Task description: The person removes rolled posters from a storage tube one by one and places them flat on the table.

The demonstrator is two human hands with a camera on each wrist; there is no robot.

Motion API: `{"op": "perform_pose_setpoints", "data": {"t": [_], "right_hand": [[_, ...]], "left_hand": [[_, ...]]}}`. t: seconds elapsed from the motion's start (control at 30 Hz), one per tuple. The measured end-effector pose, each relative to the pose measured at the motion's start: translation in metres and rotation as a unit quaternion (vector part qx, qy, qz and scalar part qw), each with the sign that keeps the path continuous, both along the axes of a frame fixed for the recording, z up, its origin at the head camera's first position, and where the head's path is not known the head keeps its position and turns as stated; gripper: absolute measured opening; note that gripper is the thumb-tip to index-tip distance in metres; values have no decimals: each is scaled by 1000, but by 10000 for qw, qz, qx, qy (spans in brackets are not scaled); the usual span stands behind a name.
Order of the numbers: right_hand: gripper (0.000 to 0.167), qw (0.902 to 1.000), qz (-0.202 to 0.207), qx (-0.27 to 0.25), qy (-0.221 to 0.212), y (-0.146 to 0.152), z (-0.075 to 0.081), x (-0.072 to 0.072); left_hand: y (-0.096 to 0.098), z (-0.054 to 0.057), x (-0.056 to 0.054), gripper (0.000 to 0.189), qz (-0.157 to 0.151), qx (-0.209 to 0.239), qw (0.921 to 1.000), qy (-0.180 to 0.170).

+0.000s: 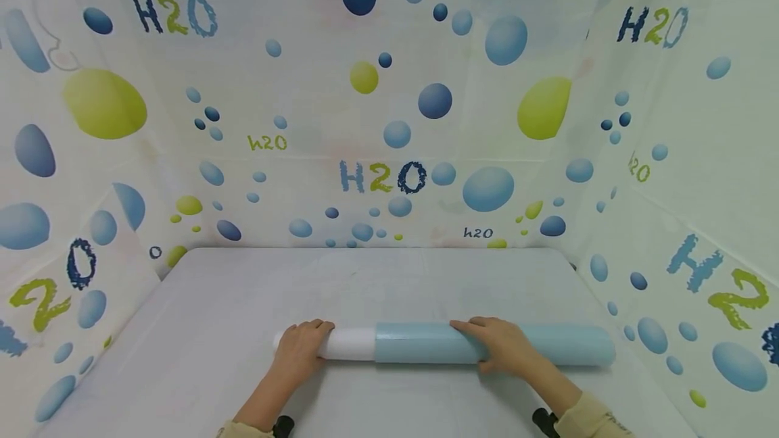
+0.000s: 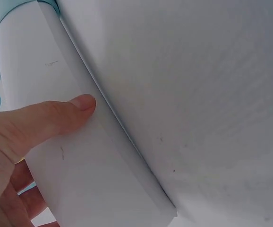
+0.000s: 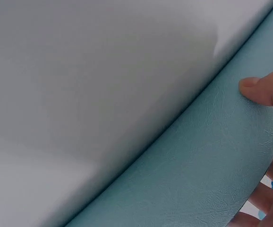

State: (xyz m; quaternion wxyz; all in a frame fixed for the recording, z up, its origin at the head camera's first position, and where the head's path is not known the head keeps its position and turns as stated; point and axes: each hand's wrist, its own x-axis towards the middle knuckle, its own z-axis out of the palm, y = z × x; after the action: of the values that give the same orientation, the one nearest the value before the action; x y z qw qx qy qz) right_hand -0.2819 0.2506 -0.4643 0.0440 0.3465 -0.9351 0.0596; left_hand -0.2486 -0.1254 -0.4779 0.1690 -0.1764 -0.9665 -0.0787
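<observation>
A long roll lies crosswise on the white table, its left part a white roll (image 1: 353, 345) and its right part a light-blue, finely wrinkled sheet roll (image 1: 420, 343). In the left wrist view, the blue edge rings the white roll (image 2: 98, 175), which emerges from it. My left hand (image 1: 298, 349) grips the white roll near its left end, thumb (image 2: 61, 118) on the near side and fingers round the far side. Around the middle of the blue part, my right hand (image 1: 502, 347) holds on the same way, its thumb (image 3: 266, 90) on the wrinkled surface.
The white tabletop (image 1: 365, 282) spreads behind and in front of the roll. Walls of bubble-patterned sheeting (image 1: 316, 100) with H2O lettering enclose the table at the back and both sides. Dark straps (image 1: 544, 422) show at the wrists below the sleeves.
</observation>
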Motion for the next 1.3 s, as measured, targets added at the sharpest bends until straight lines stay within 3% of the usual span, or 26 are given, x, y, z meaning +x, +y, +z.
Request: {"op": "perform_pose_setpoints", "data": {"t": [0.5, 0.87, 1.3], "right_hand": [[83, 9988, -302, -8, -390, 22, 3, 4], [81, 9976, -315, -11, -611, 23, 14, 6], [84, 9863, -944, 41, -1350, 20, 19, -2]], "left_hand": [[-16, 0, 1, 52, 213, 96, 9997, -111], [-23, 2, 1, 51, 389, 136, 9991, -91], [-23, 3, 0, 52, 342, 156, 9993, -91]]}}
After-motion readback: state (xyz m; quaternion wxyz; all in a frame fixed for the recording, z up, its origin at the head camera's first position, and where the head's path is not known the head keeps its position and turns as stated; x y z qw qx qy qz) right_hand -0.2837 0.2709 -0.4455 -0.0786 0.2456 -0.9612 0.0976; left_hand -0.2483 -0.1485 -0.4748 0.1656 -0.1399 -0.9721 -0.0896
